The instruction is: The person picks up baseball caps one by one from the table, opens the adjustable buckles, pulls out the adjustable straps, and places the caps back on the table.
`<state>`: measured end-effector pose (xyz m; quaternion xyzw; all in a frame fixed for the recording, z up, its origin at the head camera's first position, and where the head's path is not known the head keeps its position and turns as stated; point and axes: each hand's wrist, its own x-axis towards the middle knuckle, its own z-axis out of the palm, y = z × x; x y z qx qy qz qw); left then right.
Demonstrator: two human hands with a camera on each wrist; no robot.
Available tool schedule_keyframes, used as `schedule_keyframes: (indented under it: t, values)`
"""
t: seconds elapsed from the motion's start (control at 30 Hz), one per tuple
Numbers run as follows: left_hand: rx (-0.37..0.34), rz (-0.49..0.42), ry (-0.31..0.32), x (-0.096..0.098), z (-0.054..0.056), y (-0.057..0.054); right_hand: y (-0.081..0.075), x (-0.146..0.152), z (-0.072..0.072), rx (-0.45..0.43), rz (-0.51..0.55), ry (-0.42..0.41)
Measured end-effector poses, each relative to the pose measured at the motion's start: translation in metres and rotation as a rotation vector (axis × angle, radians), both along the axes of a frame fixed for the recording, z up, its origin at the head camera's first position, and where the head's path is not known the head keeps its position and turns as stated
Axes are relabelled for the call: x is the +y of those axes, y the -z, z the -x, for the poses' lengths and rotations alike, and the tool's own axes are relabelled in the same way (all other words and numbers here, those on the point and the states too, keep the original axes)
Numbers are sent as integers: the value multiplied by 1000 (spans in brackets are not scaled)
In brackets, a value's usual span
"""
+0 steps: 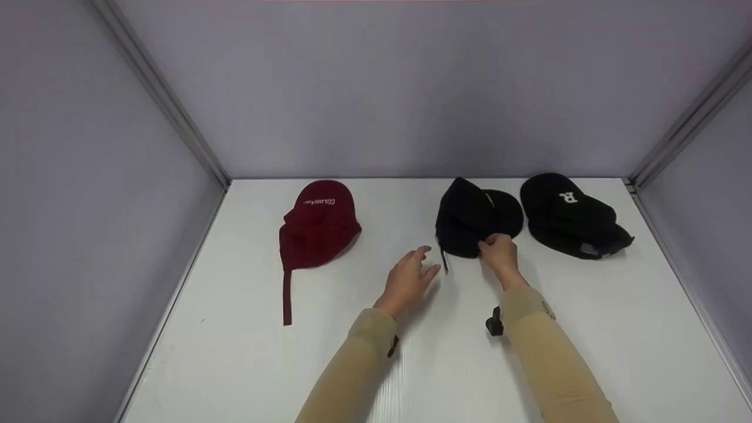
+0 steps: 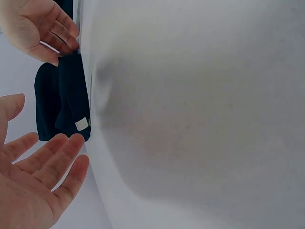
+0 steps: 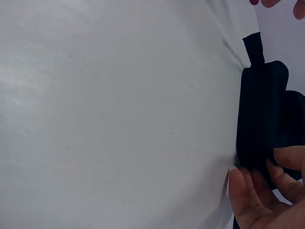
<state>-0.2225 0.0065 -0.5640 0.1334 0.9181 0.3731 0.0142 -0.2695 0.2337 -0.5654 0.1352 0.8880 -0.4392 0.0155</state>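
A dark navy cap (image 1: 464,220) lies on the white table right of centre, its narrow strap pointing toward me. My right hand (image 1: 499,254) pinches the cap's near edge between thumb and fingers; the right wrist view shows the thumb and fingertips on the dark cloth (image 3: 259,119). My left hand (image 1: 406,281) hovers just left of the cap with fingers spread, holding nothing. In the left wrist view that hand (image 2: 43,176) has its palm showing, near the cap (image 2: 71,102) with its small white tag.
A black cap (image 1: 567,214) with a white letter R lies to the right, close beside the navy one. Farther left is a red cap (image 1: 320,226) with white lettering and a long strap. Grey panels (image 1: 376,88) enclose the white table (image 1: 235,352) at the back and sides.
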Motion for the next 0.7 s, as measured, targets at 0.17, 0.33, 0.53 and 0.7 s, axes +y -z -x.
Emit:
schedule_keyframes:
  t: [0.17, 0.33, 0.53, 0.7]
  values:
    - [-1, -3, 7, 1, 1, -1, 2, 4, -4, 16, 80, -10]
    - [13, 7, 23, 2, 3, -3, 2, 10, -14, 50, 153, -3]
    - [71, 12, 46, 2, 6, -5, 2, 19, -30, 112, 219, -42]
    - [134, 34, 63, 1, 6, -9, 2, 22, -44, 111, 270, -137]
